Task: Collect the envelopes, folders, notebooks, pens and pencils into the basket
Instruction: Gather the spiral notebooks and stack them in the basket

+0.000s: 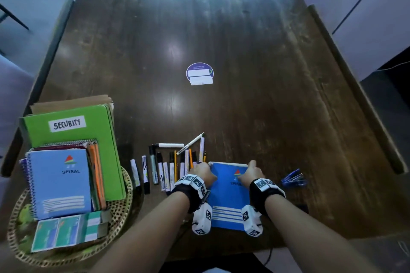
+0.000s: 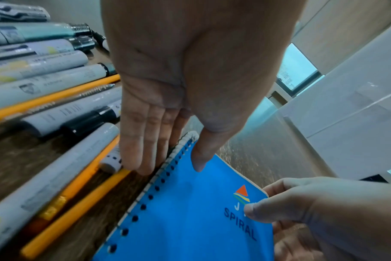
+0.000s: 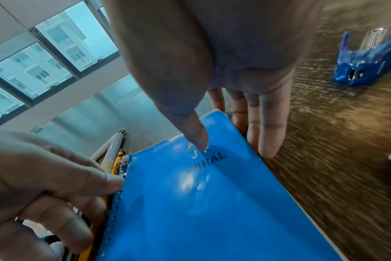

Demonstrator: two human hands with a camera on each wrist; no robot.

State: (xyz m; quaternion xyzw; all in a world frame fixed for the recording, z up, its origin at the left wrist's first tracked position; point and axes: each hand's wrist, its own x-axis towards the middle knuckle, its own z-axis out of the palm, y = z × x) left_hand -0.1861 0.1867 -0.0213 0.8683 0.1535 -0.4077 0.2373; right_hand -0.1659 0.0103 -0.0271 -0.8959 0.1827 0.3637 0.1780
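A blue spiral notebook (image 1: 228, 197) (image 2: 190, 220) (image 3: 201, 203) lies near the table's front edge. My left hand (image 1: 206, 175) (image 2: 170, 167) pinches its spiral side, thumb on the cover and fingers down along the binding. My right hand (image 1: 251, 174) (image 3: 234, 148) pinches the opposite side, thumb on the logo and fingers past the edge. A row of markers, pens and yellow pencils (image 1: 168, 168) (image 2: 56, 109) lies just left of the notebook. At the left, the woven basket (image 1: 124, 213) holds a green folder (image 1: 88, 131), a light blue notebook (image 1: 60, 184) and teal envelopes (image 1: 64, 230).
A blue stapler (image 1: 294, 178) (image 3: 368, 58) lies right of the notebook. A round purple sticker (image 1: 199, 73) sits mid-table on the dark wooden table (image 1: 266, 73). Brown envelopes (image 1: 73, 102) stick out behind the green folder. Chairs stand around the table.
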